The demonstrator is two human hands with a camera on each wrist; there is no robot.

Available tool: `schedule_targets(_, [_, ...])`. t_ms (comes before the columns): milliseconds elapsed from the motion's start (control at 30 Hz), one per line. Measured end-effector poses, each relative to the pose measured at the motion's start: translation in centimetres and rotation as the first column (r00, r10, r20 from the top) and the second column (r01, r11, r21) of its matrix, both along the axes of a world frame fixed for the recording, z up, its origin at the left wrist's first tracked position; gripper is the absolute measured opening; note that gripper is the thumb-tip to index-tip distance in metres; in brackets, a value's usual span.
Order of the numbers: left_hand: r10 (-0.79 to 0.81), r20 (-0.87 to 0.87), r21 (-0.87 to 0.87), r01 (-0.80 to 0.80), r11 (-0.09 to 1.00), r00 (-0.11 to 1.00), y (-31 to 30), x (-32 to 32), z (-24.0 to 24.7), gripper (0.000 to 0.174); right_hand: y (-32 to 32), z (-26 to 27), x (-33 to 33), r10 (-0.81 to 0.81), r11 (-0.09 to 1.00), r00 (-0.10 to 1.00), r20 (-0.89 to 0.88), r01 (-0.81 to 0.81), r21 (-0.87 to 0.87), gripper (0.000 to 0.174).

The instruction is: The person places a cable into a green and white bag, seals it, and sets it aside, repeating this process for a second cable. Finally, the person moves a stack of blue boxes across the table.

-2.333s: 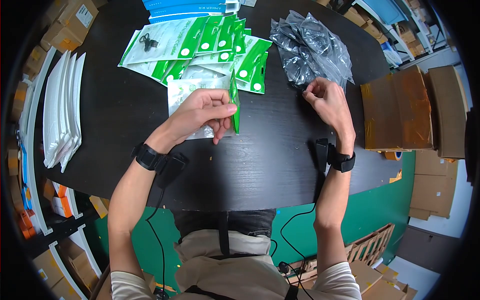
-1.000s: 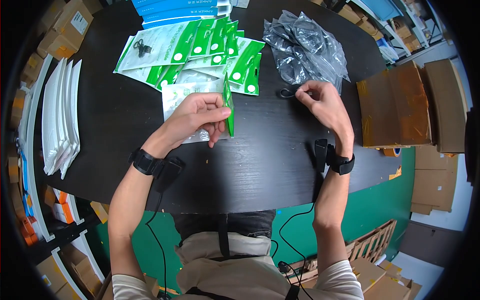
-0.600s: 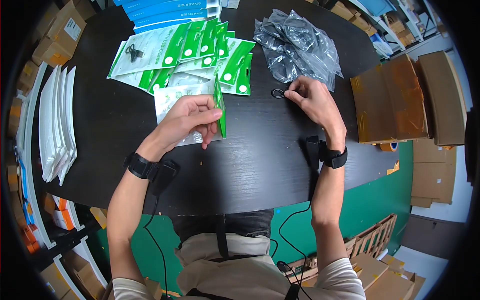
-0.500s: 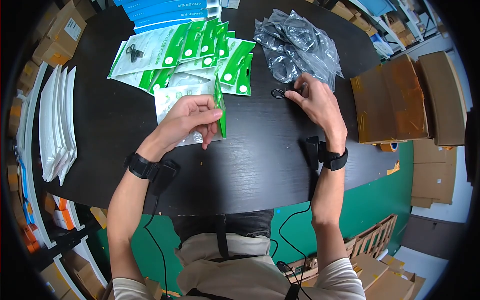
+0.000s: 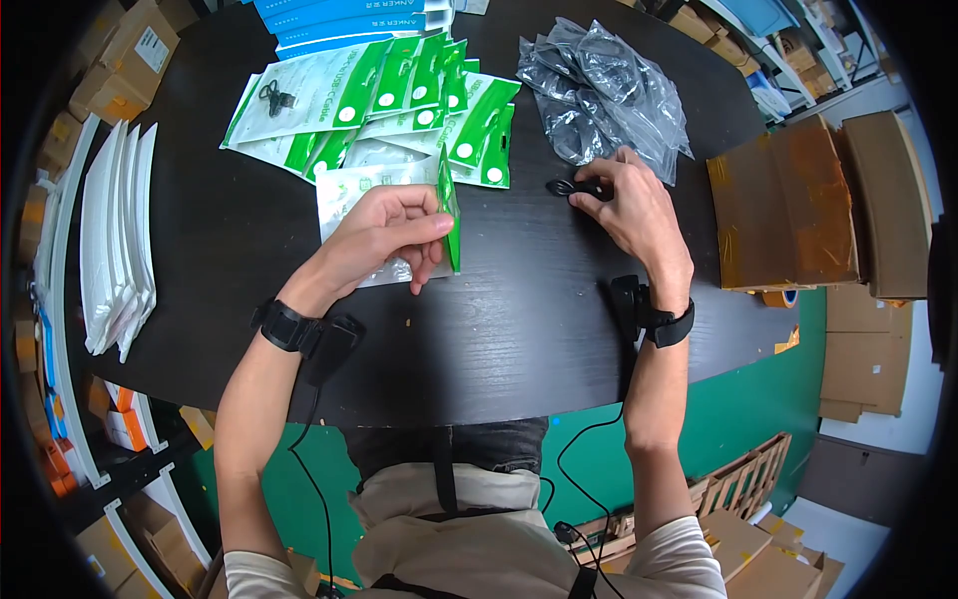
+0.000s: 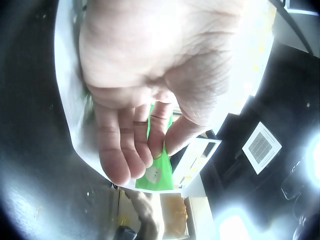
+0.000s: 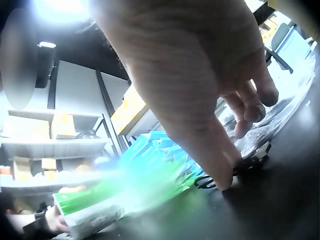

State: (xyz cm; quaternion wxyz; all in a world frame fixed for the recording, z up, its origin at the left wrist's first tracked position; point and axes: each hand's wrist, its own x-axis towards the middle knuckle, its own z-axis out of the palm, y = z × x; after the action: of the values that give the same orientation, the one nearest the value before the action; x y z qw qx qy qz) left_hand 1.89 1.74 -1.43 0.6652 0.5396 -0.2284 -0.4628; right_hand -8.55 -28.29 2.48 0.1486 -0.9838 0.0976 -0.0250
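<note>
Between thumb and index finger, the left hand (image 5: 384, 238) pinches the green edge of a white-and-green pouch (image 5: 342, 192); the left wrist view shows the green strip (image 6: 159, 175) past the fingertips. The pouch's lower part lies behind the palm. Over a small coiled black cable (image 5: 562, 187) on the table, the right hand (image 5: 639, 212) has its thumb and fingers bent around the cable's right part. In the right wrist view the thumb meets the tabletop beside the cable loop (image 7: 204, 183). Clear bags with dark coils (image 5: 604, 85) lie just behind this hand.
Overlapping green-and-white pouches (image 5: 314, 90) lie at the back left, before blue boxes (image 5: 344, 22). White padded envelopes (image 5: 120, 240) stand at the table's left side. Cardboard boxes (image 5: 783, 210) stand at the right. The dark table (image 5: 489, 349) has its near edge before the person's waist.
The black cable has come into view left of the right hand, outside the bags. That hand parted its thumb and fingers and now grips further around the cable. The left hand keeps its pinch.
</note>
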Motion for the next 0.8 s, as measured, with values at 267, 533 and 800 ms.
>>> schedule_targets(267, [-0.008,0.006,0.004,0.008,1.000,1.000,0.0,0.0,0.0,0.025,0.7,2.2,0.0,0.058,0.975,0.978,0.202,-0.099,0.201,0.023])
schedule_targets(533, [-0.018,0.016,0.038,0.017,0.999,1.000,-0.2,-0.3,0.0,0.023,5.4,5.2,-2.1,0.084,0.441,0.981,0.176,-0.195,0.876,0.027])
schedule_targets(800, [-0.028,0.127,0.083,0.018,0.996,0.991,-0.7,-1.2,0.1,0.019,9.3,2.2,-0.3,0.241,0.612,0.956,0.167,-0.283,0.738,0.029])
